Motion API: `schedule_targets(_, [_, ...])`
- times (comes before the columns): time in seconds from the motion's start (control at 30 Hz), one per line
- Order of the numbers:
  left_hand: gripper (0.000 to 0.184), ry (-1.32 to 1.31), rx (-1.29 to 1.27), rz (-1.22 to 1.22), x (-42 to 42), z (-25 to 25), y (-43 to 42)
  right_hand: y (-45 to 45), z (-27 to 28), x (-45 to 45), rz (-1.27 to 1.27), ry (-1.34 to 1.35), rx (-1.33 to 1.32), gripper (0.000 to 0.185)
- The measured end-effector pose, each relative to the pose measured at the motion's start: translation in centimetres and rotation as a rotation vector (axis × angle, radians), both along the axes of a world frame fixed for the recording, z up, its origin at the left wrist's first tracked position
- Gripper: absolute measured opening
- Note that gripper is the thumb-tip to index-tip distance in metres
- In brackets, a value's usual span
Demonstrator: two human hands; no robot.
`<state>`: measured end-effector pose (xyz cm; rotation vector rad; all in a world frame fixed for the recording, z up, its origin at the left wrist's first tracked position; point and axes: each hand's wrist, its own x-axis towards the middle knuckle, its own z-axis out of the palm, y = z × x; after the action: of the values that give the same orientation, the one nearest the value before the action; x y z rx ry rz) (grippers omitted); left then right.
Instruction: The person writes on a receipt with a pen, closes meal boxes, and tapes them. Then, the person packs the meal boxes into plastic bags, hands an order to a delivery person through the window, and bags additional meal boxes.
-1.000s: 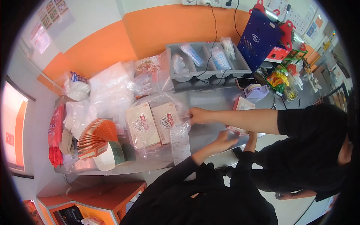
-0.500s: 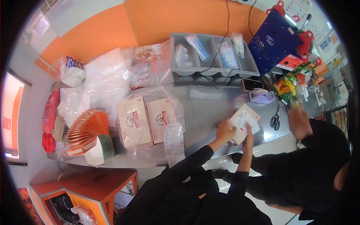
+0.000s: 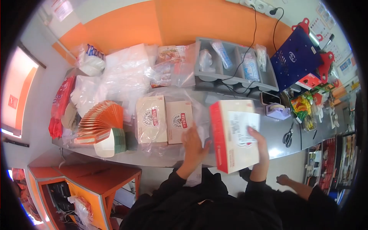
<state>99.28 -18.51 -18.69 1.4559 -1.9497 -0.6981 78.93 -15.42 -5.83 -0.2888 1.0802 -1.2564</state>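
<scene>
A cream and red food box (image 3: 226, 153) with a white paper slip (image 3: 243, 122) on its face is lifted off the counter, tilted. My right hand (image 3: 262, 149) grips it along its right side, thumb on the slip. My left hand (image 3: 194, 149), slightly blurred, has its thumb apart from its fingers. It is at the right edge of a clear plastic bag (image 3: 199, 103); whether it touches the bag I cannot tell. Two brown food boxes, one left (image 3: 150, 128) and one right (image 3: 178, 132), lie side by side in that bag.
Orange folded cartons (image 3: 101, 122) and stacked paper trays (image 3: 111, 143) stand left. Behind are clear bags (image 3: 126, 69) and a grey divided tray (image 3: 197, 73). Scissors (image 3: 288, 136), a tape dispenser (image 3: 278, 112) and a phone (image 3: 270, 98) lie right. Another person's hand (image 3: 285, 180) is at lower right.
The food box has come up and nearer the camera, now in my right hand alone. My left hand has let go of it and moved left to the bag. The other person's hand has moved lower.
</scene>
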Motion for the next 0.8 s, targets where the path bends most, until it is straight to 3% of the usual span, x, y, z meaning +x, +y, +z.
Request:
schedule_targets(0.03, [0.083,0.333,0.061,-0.119,-0.6,-1.8,0.0,-1.3,0.3,1.2,0.103,-0.044,0.01,0.046])
schedule_targets(0.13, [0.058,1.126,0.615,-0.214,-4.0,-6.9,2.8,-4.6,-0.6,4.7,0.387,-0.131,0.072,0.048])
schedule_targets(0.3, [0.037,-0.051,-0.113,-0.247,-4.9,-3.9,4.0,-7.6,-6.8,8.3,0.513,0.004,0.087,0.05])
schedule_targets(0.4, [0.039,-0.243,0.009,-0.372,-4.8,-1.9,4.3,-8.7,-8.7,10.0,0.457,0.128,0.071,0.051])
schedule_targets(0.43, [0.043,-0.073,-0.098,-0.256,-5.1,-2.3,4.3,-9.2,-9.3,10.6,0.416,0.15,0.037,0.051])
schedule_targets(0.53, [0.045,-0.023,-0.215,-0.264,-4.3,-2.3,3.4,-11.3,-12.8,11.5,0.325,0.288,-0.112,0.058])
schedule_targets(0.6, [0.053,0.095,-0.132,-0.315,-3.7,-2.4,2.9,-12.4,-13.7,12.0,0.281,0.392,-0.083,0.064])
schedule_targets(0.67, [0.058,0.063,-0.075,-0.348,-2.9,-2.2,2.8,-12.5,-13.0,12.2,0.294,0.778,-0.064,0.067])
schedule_targets(0.73, [0.058,-0.119,-0.036,-0.363,-0.7,1.3,3.4,-12.6,-10.6,11.8,0.37,1.034,-0.097,0.071])
schedule_targets(0.8, [0.058,0.057,0.172,-0.36,2.8,4.6,3.4,-12.5,-7.8,10.2,0.507,1.149,-0.176,0.077])
